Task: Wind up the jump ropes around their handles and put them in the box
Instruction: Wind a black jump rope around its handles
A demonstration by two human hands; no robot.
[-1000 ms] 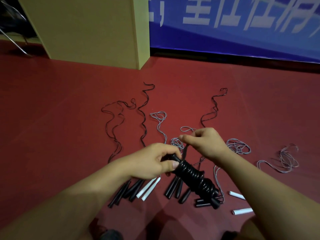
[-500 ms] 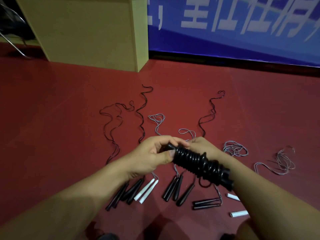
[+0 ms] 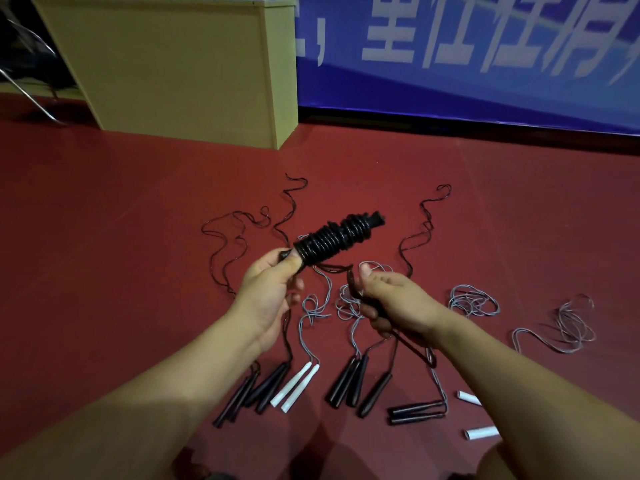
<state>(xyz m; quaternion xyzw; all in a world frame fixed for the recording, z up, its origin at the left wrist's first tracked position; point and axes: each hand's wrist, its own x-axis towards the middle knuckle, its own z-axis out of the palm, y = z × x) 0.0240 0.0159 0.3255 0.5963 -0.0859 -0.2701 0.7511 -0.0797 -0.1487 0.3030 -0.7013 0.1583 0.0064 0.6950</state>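
Currently the left hand (image 3: 273, 292) grips the near end of the wound jump rope (image 3: 337, 239), a pair of black handles held side by side with black cord coiled along most of their length, raised above the red floor (image 3: 104, 237) and angled up and away to the right. A short loose tail of cord (image 3: 334, 268) leaves the coils near the left thumb and runs to the right hand (image 3: 391, 303), whose fingers curl around it with the thumb raised. The step in hand appears to be finishing the wrap. To do it well, keep the left grip firm so the handles do not rotate apart, hold light tension on the tail, and lay the remaining turns tight against the existing coils, not over them. Secure the end by tucking it under the last turn, or the coils are likely to spring loose. Several unwound ropes lie on the floor below the hands, among them black handles (image 3: 349, 382) and white handles (image 3: 298, 386) with their cords spread outward. A tan cabinet (image 3: 180, 71) stands beyond; no box can be identified with certainty.
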